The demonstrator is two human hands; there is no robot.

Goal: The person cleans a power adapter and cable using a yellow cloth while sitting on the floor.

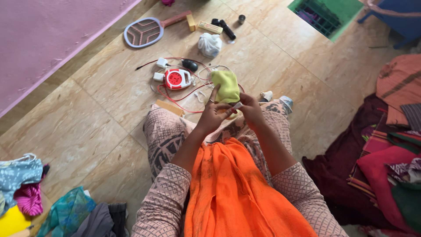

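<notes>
Orange cloth (pixel 232 193) hung down our front, closest to the camera, and spread over our patterned lap. Beyond it our knees reached toward the tan tiled floor (pixel 87 127), which lay open to our left up to the pink mat (pixel 48 39) along the far left edge. Bright clothes (pixel 26 188) were heaped at the lower left corner, and a pile of dark red and striped fabric (pixel 381 162) crowded the right side, so the free floor ran mainly ahead and to the left.

We held a yellow-green cloth (pixel 227 85) up in front of our knees. Our left hand (pixel 212 115) was closed on its lower edge, with one finger stretched up along its left side. Our right hand (pixel 250 109) was closed just beside it, pinching a small silvery piece at the cloth's bottom corner; we could not tell what that piece was. The two hands touched each other under the cloth.

Just past the cloth lay a red and white extension reel (pixel 176 79) amid a tangle of cords (pixel 193 94). Further off sat a white bundle (pixel 209 44) and an oval racket (pixel 147 30) with a reddish handle.
</notes>
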